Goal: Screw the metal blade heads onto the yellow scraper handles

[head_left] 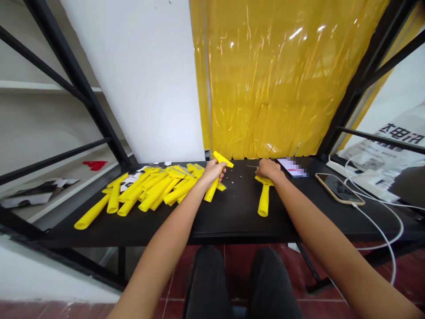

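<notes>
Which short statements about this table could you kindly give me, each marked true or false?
1. The left hand holds a yellow tool. True.
2. The pile of yellow tools lies at the right end of the table. False: the pile lies on the left part.
3. A white cable runs to the phone in the tan case. True.
4. The floor is blue. False: the floor is red.
</notes>
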`<state>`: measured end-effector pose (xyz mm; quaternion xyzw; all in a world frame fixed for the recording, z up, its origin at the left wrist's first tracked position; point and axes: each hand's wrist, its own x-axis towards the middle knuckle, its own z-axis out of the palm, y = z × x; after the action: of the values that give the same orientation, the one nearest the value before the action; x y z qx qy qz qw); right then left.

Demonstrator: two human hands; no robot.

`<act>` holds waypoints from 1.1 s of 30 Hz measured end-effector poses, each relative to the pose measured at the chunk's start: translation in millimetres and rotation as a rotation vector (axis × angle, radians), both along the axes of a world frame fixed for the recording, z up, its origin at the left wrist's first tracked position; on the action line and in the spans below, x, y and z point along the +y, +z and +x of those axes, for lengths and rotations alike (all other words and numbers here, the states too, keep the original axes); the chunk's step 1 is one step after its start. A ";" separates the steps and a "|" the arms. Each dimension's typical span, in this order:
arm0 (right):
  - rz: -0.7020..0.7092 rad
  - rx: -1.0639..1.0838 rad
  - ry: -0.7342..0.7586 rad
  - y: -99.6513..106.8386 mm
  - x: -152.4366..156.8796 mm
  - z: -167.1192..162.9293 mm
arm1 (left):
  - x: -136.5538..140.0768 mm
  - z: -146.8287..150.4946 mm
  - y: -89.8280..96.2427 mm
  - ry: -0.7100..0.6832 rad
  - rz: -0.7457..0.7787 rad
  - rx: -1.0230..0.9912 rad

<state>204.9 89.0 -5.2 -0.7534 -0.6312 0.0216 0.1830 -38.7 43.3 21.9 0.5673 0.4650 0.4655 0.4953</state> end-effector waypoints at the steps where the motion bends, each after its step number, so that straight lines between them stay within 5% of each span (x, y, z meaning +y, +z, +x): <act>1: -0.034 -0.014 -0.011 -0.3 0.4 2.2 | 0.1 0.0 -0.1 -0.001 0.000 0.008; 4: -0.135 -0.024 0.053 0.8 1.8 17.2 | -0.7 0.1 1.3 -0.005 -0.007 0.014; 9: -0.087 0.140 0.392 6.2 13.6 55.5 | -2.4 -0.1 3.6 -0.003 -0.021 0.000; 13: -0.274 0.181 0.535 6.4 33.2 69.6 | -0.7 0.7 0.1 -0.020 -0.038 0.011; 17: -0.441 0.161 0.525 3.9 52.2 66.7 | 0.4 1.5 -2.8 -0.048 -0.065 0.011; 33: -0.597 0.296 0.413 2.8 66.3 53.5 | 0.3 -0.2 -3.4 -0.053 -0.112 -0.007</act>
<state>258.4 155.3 -2.4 -0.6192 -0.7024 0.3491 0.0368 -38.9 43.6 18.5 0.5491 0.4733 0.4275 0.5401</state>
